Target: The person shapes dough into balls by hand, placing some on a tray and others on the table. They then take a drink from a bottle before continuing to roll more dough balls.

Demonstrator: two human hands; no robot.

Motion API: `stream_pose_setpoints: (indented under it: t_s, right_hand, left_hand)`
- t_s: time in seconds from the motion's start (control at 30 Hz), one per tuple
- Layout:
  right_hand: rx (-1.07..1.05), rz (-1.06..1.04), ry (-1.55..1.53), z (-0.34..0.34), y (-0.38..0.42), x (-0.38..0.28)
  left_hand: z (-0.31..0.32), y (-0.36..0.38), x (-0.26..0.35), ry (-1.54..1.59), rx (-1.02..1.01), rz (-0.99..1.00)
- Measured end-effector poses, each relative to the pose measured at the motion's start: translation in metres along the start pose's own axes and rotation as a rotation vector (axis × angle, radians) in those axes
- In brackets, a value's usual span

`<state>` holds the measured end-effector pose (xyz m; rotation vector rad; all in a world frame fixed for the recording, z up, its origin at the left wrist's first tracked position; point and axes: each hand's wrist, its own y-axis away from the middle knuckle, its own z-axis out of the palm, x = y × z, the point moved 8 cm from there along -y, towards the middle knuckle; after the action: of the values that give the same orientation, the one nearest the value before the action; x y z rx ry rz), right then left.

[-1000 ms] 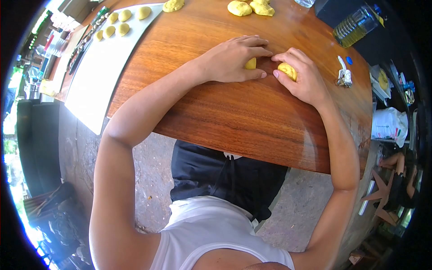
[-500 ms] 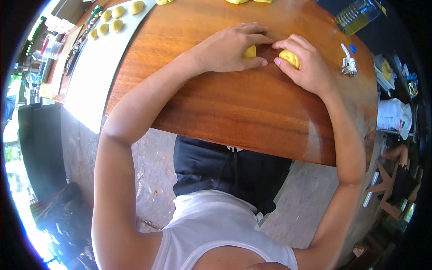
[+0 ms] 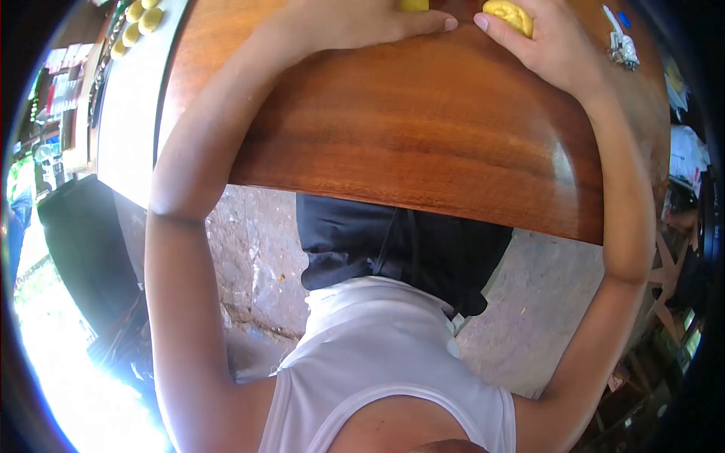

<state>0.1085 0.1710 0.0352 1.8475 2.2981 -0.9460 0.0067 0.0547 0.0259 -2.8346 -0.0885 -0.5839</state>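
Observation:
At the top of the view my left hand [image 3: 351,23] cups a piece of yellow dough [image 3: 414,5], its thumb lying along the near side. The upper edge of the frame cuts off its other fingers. My right hand [image 3: 563,53] curls around a second lump of yellow dough [image 3: 511,18], whose surface looks folded and creased. Both lumps rest on the brown wooden table [image 3: 415,128], with a small gap between the two thumbs.
Several rounded dough pieces [image 3: 149,20] sit on a long white board [image 3: 134,106] at the left. Beyond my right hand lie a crumpled silvery-white item [image 3: 623,51] and a small blue cap [image 3: 624,20]. A white plastic bag [image 3: 687,155] is at the far right.
The view has tilted down, so the table and hands appear higher and are partly cut off. Both hands remain at their dough lumps; the bottle at the upper right has left the view.

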Motion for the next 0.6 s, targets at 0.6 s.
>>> stream_pose_setpoints:
  t_s: [0.6]
  right_hand:
    - [0.104,0.033,0.017,-0.007,0.002,-0.004]
  left_hand:
    - [-0.005,0.002,0.013,0.284,0.231,0.120]
